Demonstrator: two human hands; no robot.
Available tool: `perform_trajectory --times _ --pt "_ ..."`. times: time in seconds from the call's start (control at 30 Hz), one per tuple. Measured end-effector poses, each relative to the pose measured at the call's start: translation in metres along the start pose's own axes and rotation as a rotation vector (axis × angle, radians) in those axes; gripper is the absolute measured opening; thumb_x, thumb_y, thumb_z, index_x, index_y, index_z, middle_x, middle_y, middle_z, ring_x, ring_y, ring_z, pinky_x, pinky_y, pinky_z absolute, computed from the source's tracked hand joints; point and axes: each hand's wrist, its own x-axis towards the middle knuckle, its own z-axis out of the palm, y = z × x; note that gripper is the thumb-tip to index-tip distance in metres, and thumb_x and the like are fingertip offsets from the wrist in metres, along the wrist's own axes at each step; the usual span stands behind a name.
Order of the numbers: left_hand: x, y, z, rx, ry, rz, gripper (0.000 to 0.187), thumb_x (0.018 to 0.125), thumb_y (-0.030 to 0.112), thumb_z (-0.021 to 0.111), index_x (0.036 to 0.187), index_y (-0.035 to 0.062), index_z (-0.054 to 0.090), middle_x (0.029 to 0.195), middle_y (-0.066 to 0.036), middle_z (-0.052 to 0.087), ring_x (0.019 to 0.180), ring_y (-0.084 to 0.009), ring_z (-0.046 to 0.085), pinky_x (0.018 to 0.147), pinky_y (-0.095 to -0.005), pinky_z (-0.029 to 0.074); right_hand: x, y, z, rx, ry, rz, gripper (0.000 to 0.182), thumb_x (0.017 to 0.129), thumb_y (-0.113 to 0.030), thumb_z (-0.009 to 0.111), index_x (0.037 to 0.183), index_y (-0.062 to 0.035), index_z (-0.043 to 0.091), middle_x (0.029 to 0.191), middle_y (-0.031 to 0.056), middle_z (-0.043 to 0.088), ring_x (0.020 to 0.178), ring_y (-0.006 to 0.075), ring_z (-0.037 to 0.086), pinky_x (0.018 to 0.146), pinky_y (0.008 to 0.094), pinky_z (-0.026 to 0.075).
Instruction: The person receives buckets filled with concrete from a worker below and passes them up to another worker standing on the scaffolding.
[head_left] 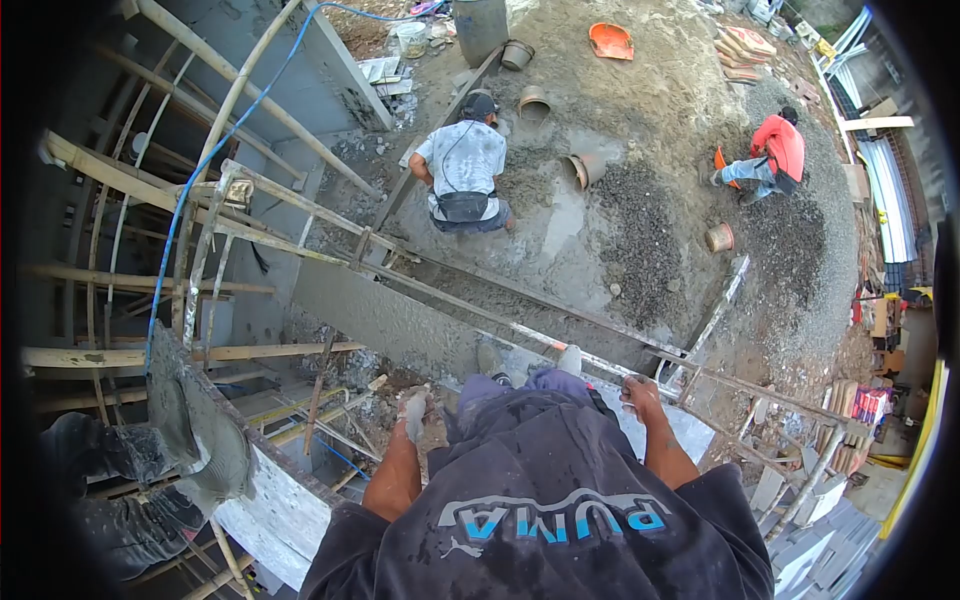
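My left hand (412,408), coated in pale cement, hangs beside my left thigh with its fingers loosely extended. No held item shows in it. On the other side, my right hand (640,393) is closed beside my right leg; whatever lies inside its curled fingers is hidden. Pale smears mark its fingertips. My feet stand on a narrow cement-covered ledge (390,322). A long metal rail (545,338) runs along the ledge, just beyond my shoes and close to my right hand.
Bamboo scaffolding (150,182) with a blue hose (225,140) rises at left. A mortar-loaded board (285,500) lies near another person's dark sleeves (120,520). Below, two people work among buckets (533,102), gravel (640,240) and an orange basin (611,41).
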Motion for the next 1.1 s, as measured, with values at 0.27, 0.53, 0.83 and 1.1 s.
perform_trajectory --times 0.27,0.53,0.83,1.1 --pt "0.009 -0.01 0.001 0.046 0.007 -0.063 0.023 0.091 0.035 0.053 0.1 0.0164 0.063 0.087 0.002 0.061 0.075 -0.0145 0.057 0.057 -0.0318 0.045 -0.001 0.005 0.002 0.003 0.008 -0.002 0.026 0.089 -0.032 0.057 0.099 -0.0089 0.057 0.075 0.0007 0.057 0.063 0.0126 0.057 0.053 0.0318 0.047" --pt "0.001 -0.005 0.007 0.024 0.021 -0.076 0.022 0.091 0.036 0.054 0.096 0.0174 0.064 0.084 0.003 0.062 0.069 -0.0129 0.057 0.058 -0.0318 0.046 -0.007 0.006 0.004 0.032 0.014 0.01 0.026 0.089 -0.032 0.057 0.101 -0.0092 0.057 0.076 0.0016 0.057 0.062 0.0128 0.057 0.05 0.031 0.046" --pt "-0.019 0.005 0.011 -0.002 0.055 -0.036 0.021 0.09 0.034 0.055 0.094 0.0154 0.065 0.083 0.002 0.064 0.068 -0.014 0.058 0.058 -0.0323 0.046 -0.008 0.003 0.006 0.011 0.003 0.037 0.029 0.088 -0.033 0.058 0.106 -0.0113 0.056 0.082 0.0014 0.059 0.069 0.0142 0.059 0.059 0.0334 0.048" --pt "0.002 -0.013 0.005 0.057 0.033 -0.064 0.025 0.091 0.035 0.053 0.095 0.0135 0.065 0.085 0.0 0.064 0.072 -0.0154 0.058 0.063 -0.0319 0.046 -0.008 0.006 0.005 -0.003 0.004 0.051 0.029 0.087 -0.034 0.059 0.106 -0.0118 0.056 0.082 0.0012 0.059 0.07 0.0142 0.059 0.059 0.0335 0.048"
